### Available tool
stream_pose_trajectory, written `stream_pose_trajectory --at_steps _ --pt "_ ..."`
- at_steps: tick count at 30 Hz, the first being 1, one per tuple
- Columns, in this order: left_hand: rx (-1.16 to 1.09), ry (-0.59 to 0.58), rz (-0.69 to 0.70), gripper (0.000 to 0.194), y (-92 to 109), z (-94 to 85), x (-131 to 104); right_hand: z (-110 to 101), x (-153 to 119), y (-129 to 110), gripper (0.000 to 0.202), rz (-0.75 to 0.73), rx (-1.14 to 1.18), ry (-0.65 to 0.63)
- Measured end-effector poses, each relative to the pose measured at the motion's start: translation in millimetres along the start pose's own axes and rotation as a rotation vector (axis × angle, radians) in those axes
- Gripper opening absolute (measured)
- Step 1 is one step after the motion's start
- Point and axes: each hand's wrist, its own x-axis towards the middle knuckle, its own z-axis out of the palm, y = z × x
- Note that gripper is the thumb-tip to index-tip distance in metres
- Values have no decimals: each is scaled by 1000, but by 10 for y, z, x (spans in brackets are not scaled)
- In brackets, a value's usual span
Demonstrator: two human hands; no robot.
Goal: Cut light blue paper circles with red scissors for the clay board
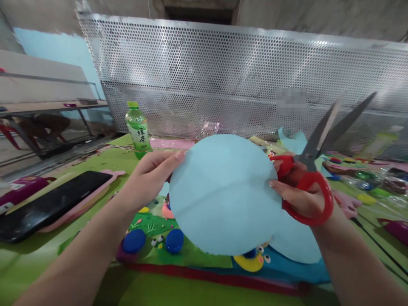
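A round light blue paper disc [223, 195] is held up between my two hands. My left hand [154, 174] pinches its upper left edge, thumb on the front. At the right edge, my right hand [296, 191] grips the disc with thumb and fingers and also carries red-handled scissors [309, 156], blades apart and pointing up and to the right. Behind and below the disc lies a decorated board [149, 225] with green and blue paper, blue round caps [174, 241] and a yellow crescent figure with eyes [250, 262]. Another light blue paper piece [298, 240] overlaps the board at the right.
On the green-covered table [121, 293], a black phone [54, 204] lies at left near a purple object [25, 189]. A green bottle [138, 129] stands behind my left hand. Plastic-wrapped pieces [382, 182] and a cable are at right. A perforated metal panel [207, 72] borders the back.
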Motion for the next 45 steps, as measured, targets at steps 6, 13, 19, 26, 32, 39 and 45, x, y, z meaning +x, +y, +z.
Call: stream_pose_trajectory --at_steps 6,13,19,26,32,39,45 --pt "44 -26 -146 35 40 13 13 -82 29 18 23 160 109 -227" --pt "-41 91 -191 31 -21 -28 21 -95 56 23 23 321 38 -343" --pt "-119 75 -146 31 7 -20 38 15 60 -119 27 368 -11 -305" --pt "-102 -9 -144 27 46 -69 34 26 113 -82 35 421 -57 -235" --pt "134 -201 -222 35 67 -66 35 8 69 -116 29 344 -100 -282" --pt "144 -116 -262 41 81 -77 52 -77 66 -130 22 298 -101 -405" --pt "12 -221 -128 22 16 -169 38 -36 71 -146 25 187 -120 -343"
